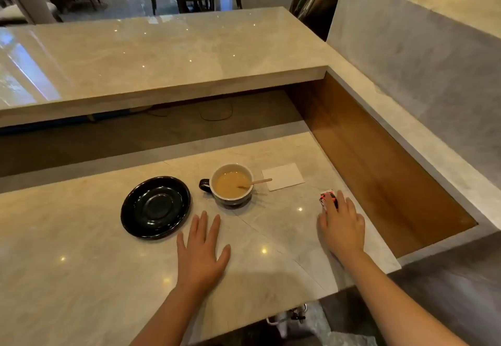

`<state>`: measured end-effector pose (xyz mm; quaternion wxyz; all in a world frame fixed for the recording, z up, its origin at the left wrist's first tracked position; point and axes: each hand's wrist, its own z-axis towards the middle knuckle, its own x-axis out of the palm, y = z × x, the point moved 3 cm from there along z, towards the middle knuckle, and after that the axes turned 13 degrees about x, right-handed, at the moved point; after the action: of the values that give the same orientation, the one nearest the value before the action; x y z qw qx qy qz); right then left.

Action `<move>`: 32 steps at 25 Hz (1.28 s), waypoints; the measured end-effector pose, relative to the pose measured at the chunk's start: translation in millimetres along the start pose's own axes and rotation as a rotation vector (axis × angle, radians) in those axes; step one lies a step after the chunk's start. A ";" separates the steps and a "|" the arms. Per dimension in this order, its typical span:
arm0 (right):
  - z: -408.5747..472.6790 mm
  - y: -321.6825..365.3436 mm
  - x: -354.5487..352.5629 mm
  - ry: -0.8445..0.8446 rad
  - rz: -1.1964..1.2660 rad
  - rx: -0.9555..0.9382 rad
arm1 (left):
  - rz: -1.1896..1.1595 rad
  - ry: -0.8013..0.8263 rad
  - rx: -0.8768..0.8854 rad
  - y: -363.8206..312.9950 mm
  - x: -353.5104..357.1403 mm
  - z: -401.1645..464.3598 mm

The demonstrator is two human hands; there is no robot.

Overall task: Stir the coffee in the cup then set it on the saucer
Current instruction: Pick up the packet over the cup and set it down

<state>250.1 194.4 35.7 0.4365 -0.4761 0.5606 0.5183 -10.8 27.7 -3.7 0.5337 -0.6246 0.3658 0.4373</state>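
A dark cup (232, 184) with a white inside holds light brown coffee and stands on the marble counter, its handle pointing left. A wooden stir stick (260, 182) leans in the coffee and juts out over the right rim. To the cup's left lies an empty black saucer (155, 207). My left hand (202, 251) rests flat on the counter, fingers spread, just in front of the gap between saucer and cup. My right hand (342, 226) lies to the cup's right, its fingers resting over a small red, black and white object (326, 199).
A white paper napkin (283, 176) lies right of the cup, under the stick's outer end. A raised marble bar top (162, 64) runs behind the counter, a wooden side wall (379, 161) bounds it on the right. Chairs stand far behind.
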 end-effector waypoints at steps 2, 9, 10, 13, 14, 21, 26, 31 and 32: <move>2.6 -1.6 4.7 0.014 -0.027 0.000 | 0.090 0.013 -0.019 0.9 2.4 4.0; -10.2 -6.4 18.6 0.006 0.041 -0.036 | 0.126 -0.011 -0.024 -0.2 1.9 5.0; -10.7 -5.8 16.7 -0.027 0.087 -0.043 | 0.122 -0.014 -0.023 -0.4 0.8 5.6; -6.4 -8.9 6.4 -0.117 0.220 0.040 | 0.119 -0.021 -0.017 -1.6 0.3 5.9; -4.3 -10.3 3.7 -0.124 0.211 0.082 | 0.120 -0.019 -0.018 -1.4 0.0 5.8; 4.1 -5.5 -5.4 0.011 0.250 0.246 | 0.107 -0.008 -0.023 -0.9 -0.9 5.8; -2.1 -0.7 -5.9 0.040 0.242 0.260 | 0.109 0.009 -0.028 -1.6 -1.1 5.7; 0.3 0.7 -4.5 0.114 0.268 0.296 | 0.100 0.007 -0.024 -1.2 -1.5 5.5; 0.3 0.3 -3.4 0.127 0.301 0.296 | 0.100 0.005 -0.023 -1.0 -1.7 5.2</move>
<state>250.3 194.9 39.1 0.3832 -0.3494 0.7216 0.4588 -11.3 33.0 -2.1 0.5029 -0.6129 0.3927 0.4661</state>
